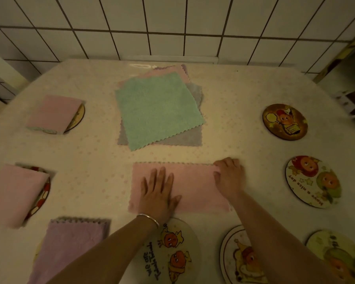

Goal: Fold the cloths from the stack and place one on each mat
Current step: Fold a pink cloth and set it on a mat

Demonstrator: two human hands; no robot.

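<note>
Mid-fold: our left hand point(159, 193) presses flat on the pink cloth point(193, 189), right hand point(229, 177) pinches its far-right corner (half-folded already); next, fold across toward the left hand.

Left hand point(159, 193) flat on pink cloth point(193, 187), right hand point(229, 177) pinching its edge — green-topped stack point(158, 109) behind

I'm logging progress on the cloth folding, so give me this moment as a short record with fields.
stack: green cloth on top, grey and pink beneath
being folded: pink cloth, folded in half on the table
left hand: flat on it
right hand: fingers curled over its right edge
mats covered: three, on the left side, pink, pink, purple
mats bare: five, at right and along the near edge
</note>
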